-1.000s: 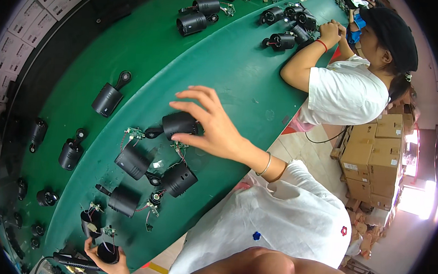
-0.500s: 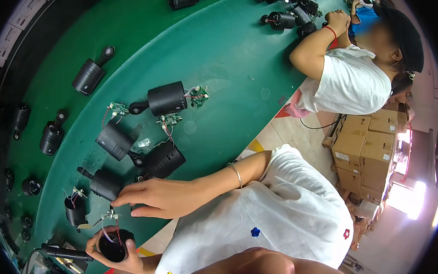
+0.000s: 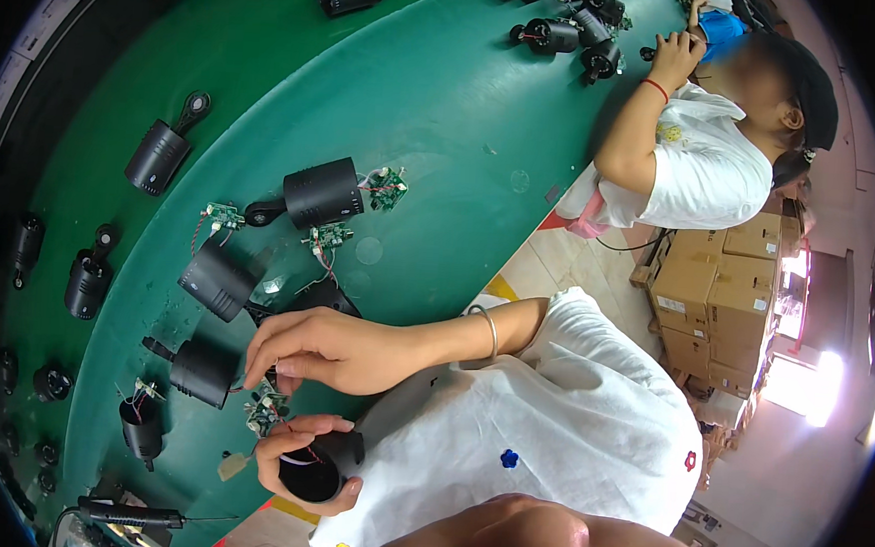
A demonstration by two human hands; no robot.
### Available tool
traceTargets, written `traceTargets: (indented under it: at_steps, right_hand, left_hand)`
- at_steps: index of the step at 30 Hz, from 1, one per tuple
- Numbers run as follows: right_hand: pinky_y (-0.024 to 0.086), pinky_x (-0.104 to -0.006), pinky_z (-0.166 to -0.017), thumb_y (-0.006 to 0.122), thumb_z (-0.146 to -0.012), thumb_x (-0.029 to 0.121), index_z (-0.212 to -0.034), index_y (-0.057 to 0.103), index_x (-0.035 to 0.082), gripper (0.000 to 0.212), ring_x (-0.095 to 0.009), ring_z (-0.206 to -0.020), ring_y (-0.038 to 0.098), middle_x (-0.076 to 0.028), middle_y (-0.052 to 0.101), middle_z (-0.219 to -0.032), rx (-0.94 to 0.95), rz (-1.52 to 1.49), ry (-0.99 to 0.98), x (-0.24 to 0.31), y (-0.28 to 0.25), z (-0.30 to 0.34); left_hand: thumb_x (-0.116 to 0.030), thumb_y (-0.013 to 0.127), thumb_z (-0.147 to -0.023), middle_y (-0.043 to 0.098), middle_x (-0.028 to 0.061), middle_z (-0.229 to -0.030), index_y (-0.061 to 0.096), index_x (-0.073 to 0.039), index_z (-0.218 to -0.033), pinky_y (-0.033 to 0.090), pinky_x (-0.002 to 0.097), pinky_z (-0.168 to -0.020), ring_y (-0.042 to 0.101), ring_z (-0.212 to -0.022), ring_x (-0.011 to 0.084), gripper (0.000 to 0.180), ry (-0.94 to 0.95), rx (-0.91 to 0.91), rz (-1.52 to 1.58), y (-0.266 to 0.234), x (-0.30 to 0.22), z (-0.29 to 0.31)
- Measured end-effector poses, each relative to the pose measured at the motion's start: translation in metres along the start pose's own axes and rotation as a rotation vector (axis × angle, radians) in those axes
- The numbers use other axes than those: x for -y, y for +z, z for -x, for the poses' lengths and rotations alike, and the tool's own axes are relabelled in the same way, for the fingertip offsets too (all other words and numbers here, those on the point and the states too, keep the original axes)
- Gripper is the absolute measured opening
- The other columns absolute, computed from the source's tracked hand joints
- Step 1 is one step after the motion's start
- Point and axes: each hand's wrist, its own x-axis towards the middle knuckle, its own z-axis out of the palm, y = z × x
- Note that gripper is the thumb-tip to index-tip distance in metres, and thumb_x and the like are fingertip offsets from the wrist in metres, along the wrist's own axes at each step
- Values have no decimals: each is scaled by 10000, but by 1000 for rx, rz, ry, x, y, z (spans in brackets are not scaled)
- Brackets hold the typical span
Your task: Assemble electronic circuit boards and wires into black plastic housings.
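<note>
My left hand (image 3: pixel 296 455) is wrapped round a black cylindrical housing (image 3: pixel 313 478), its open end turned up. Thin wires run from inside it to a small green circuit board (image 3: pixel 267 409) just above my fingers. A pale yellowish tab (image 3: pixel 234 465) hangs beside that hand. Over the board, my right hand (image 3: pixel 317 351) has its fingers bent and the tips close together; what lies between them is too small to make out. A similar black housing (image 3: pixel 201 371) lies just left of my right fingertips. Another housing (image 3: pixel 328 297) is partly hidden behind this hand.
More black housings (image 3: pixel 324 192) with wired boards lie on the green table (image 3: pixel 455 144). Further ones (image 3: pixel 159 156) are on the darker green strip beyond its edge. A black tool (image 3: pixel 132 513) with a thin shaft lies near the bottom left. A co-worker (image 3: pixel 715 160) sits at the upper right; cartons (image 3: pixel 717 291) are stacked behind.
My left hand has moved right and slightly up with the housing, nearer my body. The right hand has shifted slightly right and up, its fingers more bent. The co-worker's raised hands have moved.
</note>
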Motion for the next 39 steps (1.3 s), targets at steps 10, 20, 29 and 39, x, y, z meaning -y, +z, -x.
traceTargets:
  at_steps: [10, 20, 29, 39]
  right_hand:
    - [493, -208, -751, 652, -804, -55, -1020, 684, 8, 227, -82, -812, 619, -51, 698, -936, -53, -283, 164, 9, -25, 14]
    - [462, -185, -677, 633, -819, -76, -916, 654, -17, 116, -87, -731, 557, -73, 654, -895, -78, -185, -85, 20, -56, 27]
    - [413, -201, -644, 628, -838, -51, -856, 617, -6, 50, -94, -696, 490, -50, 595, -837, -213, 55, -192, 29, -48, 27]
    - [336, -273, -565, 602, -888, 35, -782, 578, -26, 125, -151, -602, 403, -53, 513, -709, -124, 730, -305, 47, -47, 27]
  left_hand:
    - [-28, 809, -544, 652, 243, -990, 532, -11, -1099, 552, 385, -722, 651, -794, 315, 620, -13, 36, 353, 31, -4, -42]
    - [-59, 822, -640, 638, 205, -1012, 197, -92, -1235, 514, 350, -762, 641, -811, 275, 863, -106, -135, 135, 50, -10, -37]
    - [-41, 820, -654, 628, 182, -1040, 182, -95, -1226, 490, 349, -827, 638, -883, 270, 859, -82, -88, -106, 49, -12, -35]
    - [-31, 831, -634, 620, 181, -1065, 225, -77, -1227, 484, 370, -876, 630, -949, 281, 849, -66, -114, -148, 47, -8, -31]
